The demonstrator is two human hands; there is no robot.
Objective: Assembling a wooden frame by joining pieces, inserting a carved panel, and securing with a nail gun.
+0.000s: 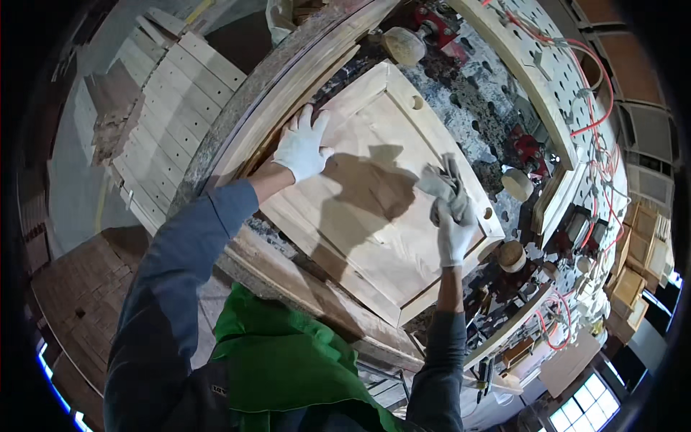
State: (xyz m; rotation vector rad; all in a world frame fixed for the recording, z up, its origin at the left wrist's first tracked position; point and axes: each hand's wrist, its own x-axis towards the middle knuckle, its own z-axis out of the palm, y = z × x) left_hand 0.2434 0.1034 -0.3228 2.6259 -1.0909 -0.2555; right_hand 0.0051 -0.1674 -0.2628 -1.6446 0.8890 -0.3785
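Observation:
A pale wooden cabinet door [367, 126], with a framed centre panel and two round holes along one side, lies flat on the workbench in front of me. My left hand [304, 146], in a white glove, rests on the door's left edge with its fingers spread. My right hand [455, 229], also gloved in white, is closed round a crumpled grey cloth [443, 186] above the door's right part. A narrow dark piece sticks up at the cloth's far end; its kind is unclear. The shadow of my head and arms covers the panel's middle.
Wooden rails [270, 97] border the bench at left and front. Red clamps [531, 147] and round wooden blocks [517, 185] stand on the stained, perforated bench top [468, 108]. Red hoses [608, 108] run along the right. Stacked drilled boards [176, 93] lie at far left.

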